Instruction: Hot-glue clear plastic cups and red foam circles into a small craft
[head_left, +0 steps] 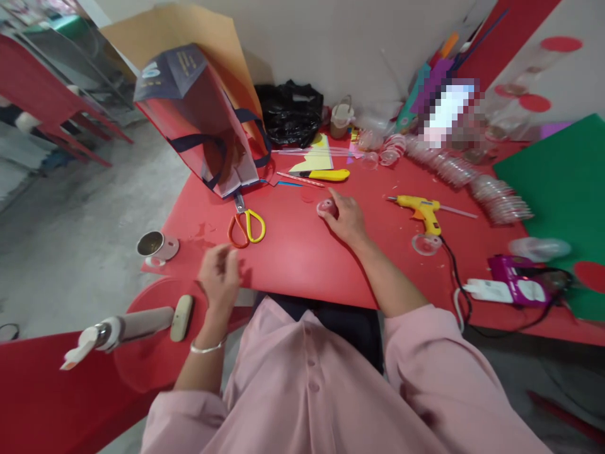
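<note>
Where the near edge of the red worktop (293, 265) meets the lap, the left hand (220, 274) hovers, blurred, its fingers loosely spread and holding nothing visible. A metal cup (151, 244) stands just to its left, and orange-and-yellow scissors (246, 226) lie just beyond it, handles toward the person. Farther in, near mid-worktop, the right hand (347, 217) lies palm down with its fingers (336, 207) bent onto a small round lid (325, 207). The lid sits flat at the fingertips, projecting leftward from under them. Whether it is pinched or merely pressed cannot be told. The right hand is thus in contact with the lid, while the left is well apart from it, nearer and to the left. A yellow glue gun (420, 208) rests to the right of that hand, nozzle pointing left. Beyond lie a yellow knife (326, 174), a tilted red bag (203, 120) and a row of clear lids (454, 167).
</note>
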The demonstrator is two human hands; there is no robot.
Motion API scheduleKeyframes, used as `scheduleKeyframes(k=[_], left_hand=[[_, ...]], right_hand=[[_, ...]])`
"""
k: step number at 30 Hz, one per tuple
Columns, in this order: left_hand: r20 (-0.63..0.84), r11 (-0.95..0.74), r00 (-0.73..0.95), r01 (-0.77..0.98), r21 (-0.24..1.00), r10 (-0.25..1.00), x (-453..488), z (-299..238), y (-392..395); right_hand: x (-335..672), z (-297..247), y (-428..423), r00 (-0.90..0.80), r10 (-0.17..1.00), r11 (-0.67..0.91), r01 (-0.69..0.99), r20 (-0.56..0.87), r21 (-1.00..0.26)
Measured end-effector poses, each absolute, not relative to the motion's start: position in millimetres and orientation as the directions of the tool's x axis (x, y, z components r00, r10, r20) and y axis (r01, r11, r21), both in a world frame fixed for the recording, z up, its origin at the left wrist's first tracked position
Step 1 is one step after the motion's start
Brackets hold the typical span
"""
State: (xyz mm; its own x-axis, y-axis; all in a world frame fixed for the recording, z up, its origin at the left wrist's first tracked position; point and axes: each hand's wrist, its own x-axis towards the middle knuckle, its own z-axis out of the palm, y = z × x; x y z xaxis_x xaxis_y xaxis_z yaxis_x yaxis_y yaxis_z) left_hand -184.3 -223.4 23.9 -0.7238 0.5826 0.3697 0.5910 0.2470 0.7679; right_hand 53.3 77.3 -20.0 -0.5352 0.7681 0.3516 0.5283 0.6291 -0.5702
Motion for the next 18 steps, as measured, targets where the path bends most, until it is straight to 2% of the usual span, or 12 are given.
scheduleKeyframes(k=[2, 4, 6, 12, 18], left_hand=[[0.346, 0.113, -0.529, 0.655, 0.747, 0.775, -159, 32, -171], [0.342, 0.013, -0.372, 0.693, 0.720, 0.863, -143, 36, -116], [0.325, -0.030, -0.308, 0.683, 0.729, 0.894, -132, 35, -68], [0.235, 0.051, -0.336, 0.662, 0.747, 0.912, -108, 21, -2], [0.284, 0.000, -0.339, 0.643, 0.766, 0.897, -112, 7, -2]], right_hand=[[54, -17, 76, -0.536, 0.767, 0.630, 0.528, 0.351, -0.569], [54, -14, 74, -0.537, 0.765, 0.632, 0.524, 0.355, -0.571], [55, -12, 72, -0.545, 0.756, 0.643, 0.514, 0.362, -0.568], [56, -8, 68, -0.575, 0.719, 0.687, 0.502, 0.391, -0.525], [52, -7, 66, -0.596, 0.686, 0.718, 0.463, 0.417, -0.520]])
